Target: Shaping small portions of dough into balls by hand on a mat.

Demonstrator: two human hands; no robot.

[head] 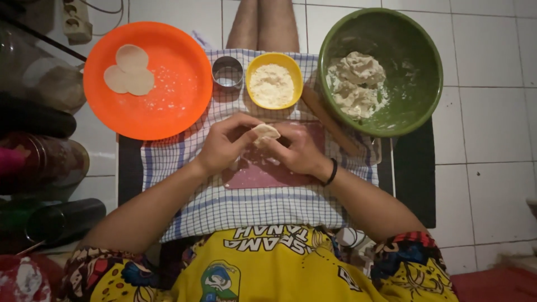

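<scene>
- Pinching a small dough piece [265, 132] between the fingers of both hands: left hand [226, 142] and right hand [299, 150] closing on it from either side, directly above the pink board [263, 173].
- Holding the dough piece just clear of the pink board, at its far edge.
- Showing work partly done: two flat dough rounds [130, 70] lying overlapped on the orange plate [168, 106], far left of the pink board.
- Showing work left: a large dough lump [355, 84] sitting in the green bowl [408, 72], far right of the pink board.
- Standing just beyond the pink board: a yellow bowl of flour [272, 84] and, left of it, a metal ring cutter [227, 72].
- Lying right of the pink board, partly under the green bowl: a wooden rolling pin [333, 126].
- Spreading under the pink board: a checked cloth [246, 207].
- Crowding the floor well left of the pink board: dark jars and bottles [39, 162], too dim for detail.
- Blocking nothing between the hands and the pink board.
</scene>
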